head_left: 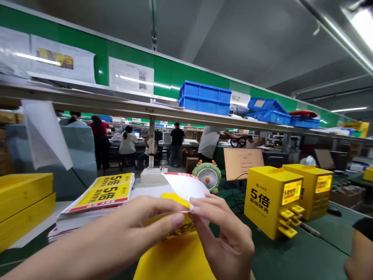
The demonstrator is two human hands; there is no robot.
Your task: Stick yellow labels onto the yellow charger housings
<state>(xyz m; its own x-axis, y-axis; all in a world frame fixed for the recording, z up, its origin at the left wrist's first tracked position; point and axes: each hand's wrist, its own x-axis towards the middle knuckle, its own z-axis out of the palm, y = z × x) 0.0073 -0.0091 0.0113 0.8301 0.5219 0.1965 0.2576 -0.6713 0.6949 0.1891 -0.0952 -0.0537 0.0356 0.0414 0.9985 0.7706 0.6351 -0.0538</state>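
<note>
Over the green bench [291, 256], both hands [186, 233] pinch a glossy yellow sticker sheet [175, 256], peeling its white backing [186, 186].

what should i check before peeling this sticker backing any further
1. Left hand pinches the yellow sticker: ok.
2. Right hand fingertips grip the white backing at its peeled edge: ok.
3. Backing lifted free of the sticker: partly, curled up at the top.
4. Sticker flat, uncreased: cannot tell, hands cover it.
5. Stack of printed sheets apart from the hands: ok.
6. Yellow charging box stands apart on the right: ok.
</note>
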